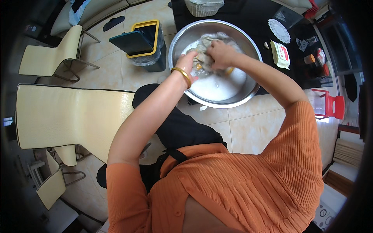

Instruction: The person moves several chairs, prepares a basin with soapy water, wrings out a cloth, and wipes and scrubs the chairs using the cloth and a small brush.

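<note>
A wide stainless steel basin [252,49] in front of me holds soapy white water [217,87]. In it, a wet, greyish-beige patterned cloth [201,48] lies bunched toward the far left, with suds around it. My right hand [222,54] presses down on the cloth with curled fingers, slightly blurred. At the cloth's left side, my left hand [186,64] grips its edge, the thumb apart from the fingers and near the water. A gold bangle [183,76] circles my left wrist. The cloth's underside is hidden in the water.
The basin rests by a black tabletop [247,26] with a woven basket [204,8], a wipes packet [280,54] and a white doily [279,31]. Left of it stands an open-lidded bin [151,55]. Cream chairs [72,116] are at left, a red stool [333,104] at right.
</note>
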A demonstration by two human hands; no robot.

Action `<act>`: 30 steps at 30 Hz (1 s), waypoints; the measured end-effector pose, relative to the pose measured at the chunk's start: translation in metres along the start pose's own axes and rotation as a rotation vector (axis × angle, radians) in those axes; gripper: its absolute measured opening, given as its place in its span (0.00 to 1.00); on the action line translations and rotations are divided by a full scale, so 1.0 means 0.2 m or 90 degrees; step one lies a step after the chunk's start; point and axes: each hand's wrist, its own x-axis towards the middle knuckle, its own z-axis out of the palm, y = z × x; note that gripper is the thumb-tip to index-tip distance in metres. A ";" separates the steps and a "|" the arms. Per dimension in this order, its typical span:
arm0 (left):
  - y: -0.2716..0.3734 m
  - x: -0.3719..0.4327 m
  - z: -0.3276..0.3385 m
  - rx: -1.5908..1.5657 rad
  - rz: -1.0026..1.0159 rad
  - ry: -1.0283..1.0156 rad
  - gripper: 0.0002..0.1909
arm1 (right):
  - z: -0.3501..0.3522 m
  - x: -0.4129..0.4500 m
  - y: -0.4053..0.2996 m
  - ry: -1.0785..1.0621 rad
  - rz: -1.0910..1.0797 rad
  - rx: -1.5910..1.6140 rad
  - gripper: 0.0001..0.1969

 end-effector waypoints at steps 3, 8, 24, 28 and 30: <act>0.01 -0.01 0.03 0.022 -0.008 0.040 0.33 | -0.01 -0.01 -0.02 -0.040 -0.053 0.008 0.22; -0.01 -0.02 0.07 0.032 0.010 0.090 0.25 | -0.03 0.04 0.09 -0.077 0.038 0.403 0.12; 0.02 -0.22 0.17 0.048 0.238 -0.140 0.38 | -0.28 -0.20 0.10 0.213 0.000 1.083 0.14; 0.05 -0.08 0.09 0.002 0.287 -0.057 0.24 | -0.18 -0.17 0.19 0.188 0.084 0.554 0.20; 0.07 -0.06 0.09 -0.152 0.247 -0.095 0.18 | -0.13 -0.15 0.24 0.175 0.079 0.352 0.28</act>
